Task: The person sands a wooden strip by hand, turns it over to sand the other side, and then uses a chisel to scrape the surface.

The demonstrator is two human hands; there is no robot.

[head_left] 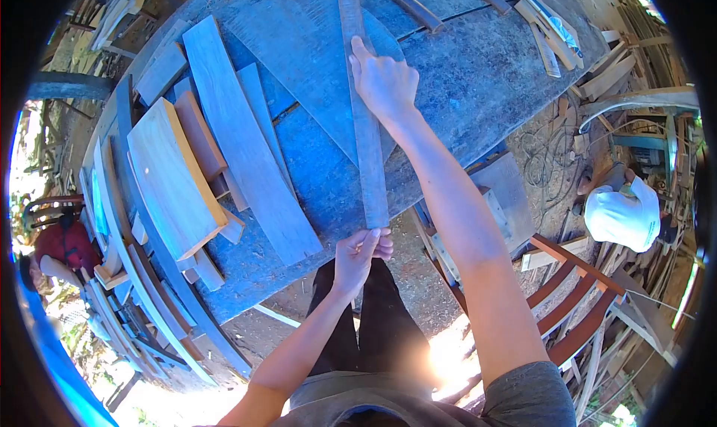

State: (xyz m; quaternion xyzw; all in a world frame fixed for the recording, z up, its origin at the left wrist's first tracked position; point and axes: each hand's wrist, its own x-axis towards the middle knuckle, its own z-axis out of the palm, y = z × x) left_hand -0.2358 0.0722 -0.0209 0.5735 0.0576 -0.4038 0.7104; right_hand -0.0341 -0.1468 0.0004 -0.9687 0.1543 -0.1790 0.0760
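Note:
A long narrow wooden strip [367, 147] lies lengthwise across a half-round wooden panel [302, 57] on the workbench [478, 76]. My left hand [361, 253] grips the strip's near end at the bench edge. My right hand [384, 82] presses down on the strip farther along, fingers flat and pointing away from me. The strip runs on past my right hand to the far side of the bench.
Several planks and a thick curved board [173, 177] are stacked on the bench's left side. Thin slats [545, 23] lie at the far right. Another person in a white cap [624, 216] sits at right, beside a red wooden chair frame [575, 292].

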